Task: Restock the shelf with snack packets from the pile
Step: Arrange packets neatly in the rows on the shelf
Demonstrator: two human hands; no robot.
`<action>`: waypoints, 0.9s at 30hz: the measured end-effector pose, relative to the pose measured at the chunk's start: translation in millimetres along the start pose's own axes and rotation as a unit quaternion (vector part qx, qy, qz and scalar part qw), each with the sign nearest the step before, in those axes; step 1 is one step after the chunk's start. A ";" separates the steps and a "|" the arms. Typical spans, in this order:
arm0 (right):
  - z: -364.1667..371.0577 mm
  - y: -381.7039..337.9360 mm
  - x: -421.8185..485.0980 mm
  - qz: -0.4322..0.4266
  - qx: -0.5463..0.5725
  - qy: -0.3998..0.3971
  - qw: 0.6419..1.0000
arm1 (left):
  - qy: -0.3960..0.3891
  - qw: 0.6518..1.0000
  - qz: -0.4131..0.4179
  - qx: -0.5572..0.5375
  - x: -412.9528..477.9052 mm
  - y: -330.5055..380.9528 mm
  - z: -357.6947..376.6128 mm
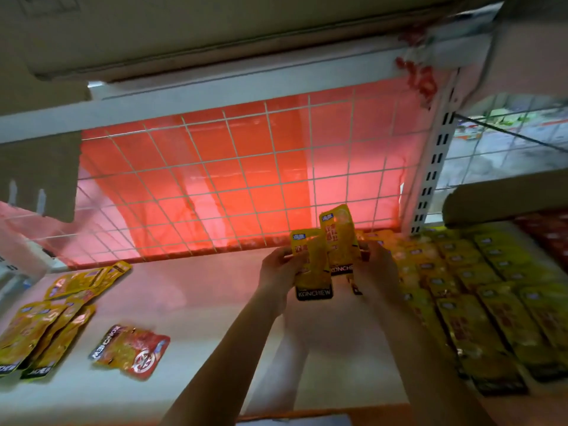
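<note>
- Currently, left hand (pixel 278 269): gripping a flat yellow foil snack packet with a black lower band (pixel 313 272), fingers curling round its left edge and holding it upright above the shelf.
- right hand (pixel 375 269): gripping a second yellow foil packet (pixel 339 238), which is standing taller and partly tucking behind the first; a further packet may be sitting under the palm, though blur is making that hard to tell.
- white flat shelf board (pixel 199 302): lying beneath both hands, which are working over its back part, right of the middle.
- loose pile of yellow packets (pixel 46 327): lying at the shelf's left end, overlapping untidily, well apart from the hands.
- single red-and-yellow packet (pixel 130 352): lying flat and alone, just to the right of the pile.
- neat rows of yellow packets (pixel 491 302): filling the shelf's right part, overlapping front to back, just beside the right hand.
- white wire grid panel (pixel 246 179): standing along the shelf's back edge, with a red sheet (pixel 215 161) glowing behind it.
- brown cardboard box (pixel 507 201): sitting above the far end of the rows at the right.
</note>
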State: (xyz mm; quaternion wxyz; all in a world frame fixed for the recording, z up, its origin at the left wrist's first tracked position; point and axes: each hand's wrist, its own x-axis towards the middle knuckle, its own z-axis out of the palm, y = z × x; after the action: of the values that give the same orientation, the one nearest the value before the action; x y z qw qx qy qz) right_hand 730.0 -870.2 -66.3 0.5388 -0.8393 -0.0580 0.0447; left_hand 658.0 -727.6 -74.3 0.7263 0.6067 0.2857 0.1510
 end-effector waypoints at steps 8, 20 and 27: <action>-55.9 24.1 11.3 0.030 0.018 0.044 0.998 | 0.001 0.992 -0.013 0.126 7.0 -24.1 42.6; -76.2 40.9 4.8 0.048 -0.007 0.054 0.997 | 0.025 0.961 0.046 0.273 -1.0 -32.9 77.6; -72.5 40.7 2.4 0.051 -0.031 0.028 0.998 | 0.033 0.933 0.034 0.358 -1.4 -34.2 76.6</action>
State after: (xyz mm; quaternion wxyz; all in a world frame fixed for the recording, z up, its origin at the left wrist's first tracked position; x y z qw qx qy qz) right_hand 744.4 -951.8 -73.2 0.5105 -0.8586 -0.0015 0.0466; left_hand 698.3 -796.8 -99.3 0.4458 0.8304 0.3236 0.0836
